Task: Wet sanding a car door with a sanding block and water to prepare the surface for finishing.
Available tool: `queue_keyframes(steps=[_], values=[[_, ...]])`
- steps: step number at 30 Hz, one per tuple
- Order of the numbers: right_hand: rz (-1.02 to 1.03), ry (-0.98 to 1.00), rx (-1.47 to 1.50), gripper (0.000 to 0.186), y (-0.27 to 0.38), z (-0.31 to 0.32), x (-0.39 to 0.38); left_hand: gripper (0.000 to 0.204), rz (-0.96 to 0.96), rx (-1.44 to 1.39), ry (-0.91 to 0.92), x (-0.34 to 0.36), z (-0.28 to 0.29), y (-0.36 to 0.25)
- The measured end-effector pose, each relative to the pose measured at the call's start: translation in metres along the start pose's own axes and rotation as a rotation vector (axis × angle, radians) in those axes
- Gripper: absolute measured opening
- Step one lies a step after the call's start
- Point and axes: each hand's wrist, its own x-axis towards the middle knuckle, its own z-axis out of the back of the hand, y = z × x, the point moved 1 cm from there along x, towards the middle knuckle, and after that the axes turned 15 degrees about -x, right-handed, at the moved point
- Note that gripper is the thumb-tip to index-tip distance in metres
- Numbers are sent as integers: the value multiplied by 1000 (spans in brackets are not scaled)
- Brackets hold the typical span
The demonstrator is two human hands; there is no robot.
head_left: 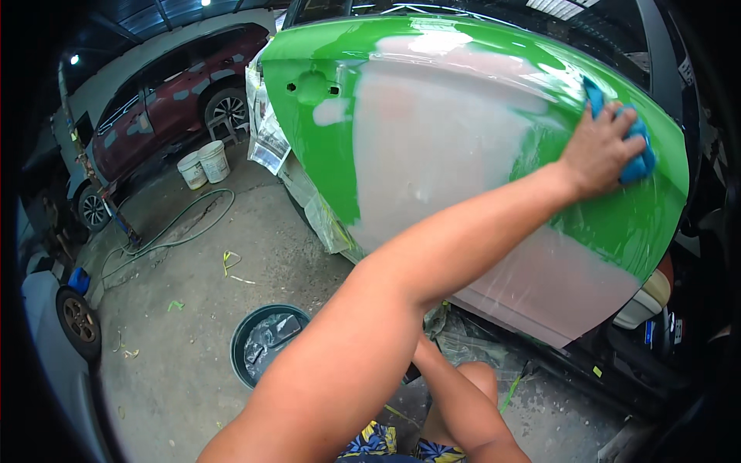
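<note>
My left hand point(606, 147) presses a blue cloth point(641, 158) against the upper right of a green car door point(316, 162), fingers bent over it. The door carries large pale pinkish-grey sanded patches point(428, 131) and wet streaks. My right hand point(419, 351) is low near the door's bottom edge, mostly behind my left forearm; its fingers are hidden, with a dark object beside it that I cannot make out. A dark round tub point(241, 336) with water and a dark block in it stands on the floor left of my forearm.
A maroon car point(170, 108) with grey patches, two white buckets point(214, 160), a pole and a looped hose point(228, 204) are at the left. A wheel point(77, 324) is at the far left. Masking paper point(266, 139) and plastic hang beside the door; the dark sill point(556, 363) runs below it.
</note>
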Motion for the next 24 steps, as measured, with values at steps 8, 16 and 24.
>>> queue_keyframes(steps=[8,16,24], values=[[-87,109,-341,63,38,81,-21,46,339,184,-168,-98,219,143],[-143,92,-325,65,24,98,-21,45,643,290,-352,-84,273,198],[-107,243,-253,65,19,31,8,37,-137,-9,207,20,24,11]])
